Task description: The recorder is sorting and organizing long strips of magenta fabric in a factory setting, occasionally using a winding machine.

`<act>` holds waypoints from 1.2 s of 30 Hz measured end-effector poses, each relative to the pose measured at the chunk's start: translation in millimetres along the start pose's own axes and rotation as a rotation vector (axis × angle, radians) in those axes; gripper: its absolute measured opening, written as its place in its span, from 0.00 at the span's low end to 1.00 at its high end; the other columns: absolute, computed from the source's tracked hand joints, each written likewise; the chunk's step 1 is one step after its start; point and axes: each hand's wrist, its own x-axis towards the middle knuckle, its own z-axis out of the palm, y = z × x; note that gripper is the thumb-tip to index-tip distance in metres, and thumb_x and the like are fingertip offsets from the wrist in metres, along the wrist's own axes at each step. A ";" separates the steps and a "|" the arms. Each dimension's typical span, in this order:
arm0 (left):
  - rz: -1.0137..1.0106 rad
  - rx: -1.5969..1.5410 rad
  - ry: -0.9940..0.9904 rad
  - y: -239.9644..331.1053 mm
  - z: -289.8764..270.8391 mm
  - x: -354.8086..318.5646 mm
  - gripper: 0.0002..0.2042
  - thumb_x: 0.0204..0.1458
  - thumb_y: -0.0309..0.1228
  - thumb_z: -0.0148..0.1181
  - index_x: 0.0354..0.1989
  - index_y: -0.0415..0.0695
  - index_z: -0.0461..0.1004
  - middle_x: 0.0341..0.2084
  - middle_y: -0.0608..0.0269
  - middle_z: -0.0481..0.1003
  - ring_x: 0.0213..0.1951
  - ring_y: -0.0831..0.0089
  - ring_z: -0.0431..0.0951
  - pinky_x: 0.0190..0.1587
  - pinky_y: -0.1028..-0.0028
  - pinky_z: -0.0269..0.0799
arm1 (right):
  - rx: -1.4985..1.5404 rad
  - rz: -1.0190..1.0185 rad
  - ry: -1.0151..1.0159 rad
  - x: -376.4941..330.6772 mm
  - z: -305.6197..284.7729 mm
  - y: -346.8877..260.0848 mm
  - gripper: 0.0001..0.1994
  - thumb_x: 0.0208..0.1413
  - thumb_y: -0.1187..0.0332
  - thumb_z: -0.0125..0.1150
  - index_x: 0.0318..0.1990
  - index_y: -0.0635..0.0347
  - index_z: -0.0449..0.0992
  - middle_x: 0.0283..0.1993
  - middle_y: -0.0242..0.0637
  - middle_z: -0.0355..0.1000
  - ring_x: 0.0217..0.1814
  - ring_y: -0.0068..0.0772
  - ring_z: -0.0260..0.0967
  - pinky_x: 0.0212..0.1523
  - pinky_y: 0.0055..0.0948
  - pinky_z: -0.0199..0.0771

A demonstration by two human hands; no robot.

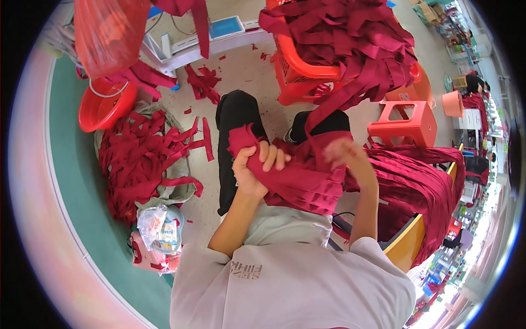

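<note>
A thick bundle of dark red fabric strips (pixel 298 183) lies across my lap, its layers fanned at the lower right. My left hand (pixel 256 167) is closed round the bundle's left end, with the fingers wrapped over the top. At the bundle's right side, my right hand (pixel 346 156) is smeared by motion; its fingers cannot be made out clearly. From the bundle, one strip runs up to a heaped pile of the same strips (pixel 350 38) in a red plastic basket (pixel 307 68) ahead of me.
On the floor at left, more strips (pixel 137 164) spill from a sack beside a red basin (pixel 107 107). A red bag (pixel 109 38) hangs above it. To my right, long strips (pixel 405 175) drape over a yellow-edged frame (pixel 408 241); a red stool (pixel 408 123) stands beyond.
</note>
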 end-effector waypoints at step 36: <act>-0.136 0.080 0.219 -19.0 -7.7 5.5 0.13 0.53 0.38 0.45 0.19 0.47 0.59 0.14 0.66 0.61 0.25 0.70 0.62 0.43 0.70 0.63 | -0.542 0.228 0.825 -20.6 -32.9 373.0 0.16 0.59 0.56 0.51 0.40 0.59 0.76 0.31 0.42 0.73 0.37 0.40 0.73 0.39 0.41 0.70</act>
